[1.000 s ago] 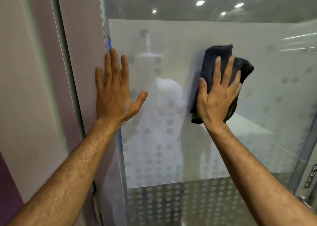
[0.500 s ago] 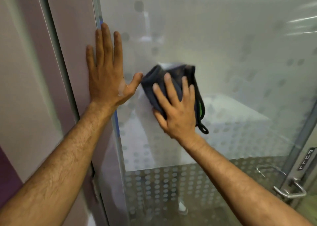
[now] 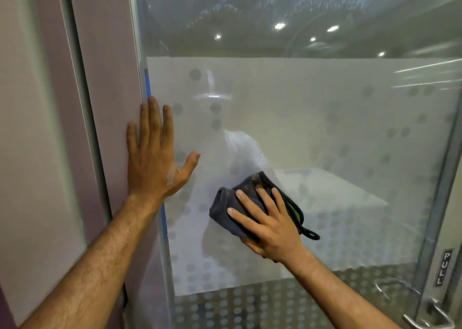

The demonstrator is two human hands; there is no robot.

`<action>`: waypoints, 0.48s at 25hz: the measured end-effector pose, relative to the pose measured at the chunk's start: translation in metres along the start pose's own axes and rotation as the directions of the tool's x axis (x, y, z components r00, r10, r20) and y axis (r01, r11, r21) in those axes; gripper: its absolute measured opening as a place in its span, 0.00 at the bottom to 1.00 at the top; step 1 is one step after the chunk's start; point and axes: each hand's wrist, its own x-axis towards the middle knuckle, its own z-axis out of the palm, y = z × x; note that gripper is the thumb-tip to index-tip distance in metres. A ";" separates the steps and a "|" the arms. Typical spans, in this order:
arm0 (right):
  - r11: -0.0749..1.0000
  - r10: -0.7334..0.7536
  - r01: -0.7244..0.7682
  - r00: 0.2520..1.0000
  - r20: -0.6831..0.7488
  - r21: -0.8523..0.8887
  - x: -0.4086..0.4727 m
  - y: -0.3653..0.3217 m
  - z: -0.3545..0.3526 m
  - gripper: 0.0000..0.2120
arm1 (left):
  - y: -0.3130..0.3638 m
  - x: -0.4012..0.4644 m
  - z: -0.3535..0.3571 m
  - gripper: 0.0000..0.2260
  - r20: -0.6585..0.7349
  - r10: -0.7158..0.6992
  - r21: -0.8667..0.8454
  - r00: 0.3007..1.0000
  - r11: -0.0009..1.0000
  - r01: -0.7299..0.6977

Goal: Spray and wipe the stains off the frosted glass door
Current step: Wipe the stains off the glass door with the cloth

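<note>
The frosted glass door (image 3: 325,128) fills the middle and right of the head view, with a white frosted band and dot pattern. My right hand (image 3: 267,225) presses a folded dark grey cloth (image 3: 232,203) with a black hanging loop flat against the lower part of the frosted band. My left hand (image 3: 155,153) lies flat with fingers spread across the door's left edge and the frame beside it, holding nothing. Wipe smears show on the clear glass near the top. No spray bottle is visible.
A mauve wall panel and frame (image 3: 100,103) stand to the left of the door. A metal door handle (image 3: 430,316) and a PULL sign (image 3: 443,266) sit at the lower right. Ceiling lights reflect in the upper glass.
My right hand has swept the cloth from the upper right of the frosted band leftward, then down toward the lower middle. My left hand has stayed on the door's left edge.
</note>
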 end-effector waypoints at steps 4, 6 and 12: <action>0.995 -0.094 0.092 0.994 -0.051 -0.033 0.080 0.028 -0.026 0.32 | 0.001 -0.001 0.001 0.46 -0.015 0.001 0.018 1.000 1.000 0.000; 0.988 -0.144 0.141 0.989 -0.041 -0.062 0.124 0.045 -0.043 0.31 | 0.001 -0.001 0.000 0.44 -0.037 0.000 0.021 0.999 1.000 0.001; 0.987 0.155 -0.163 0.960 -0.233 -0.013 0.173 0.115 -0.085 0.29 | -0.001 -0.001 -0.001 0.45 -0.020 -0.003 0.031 1.000 1.000 0.004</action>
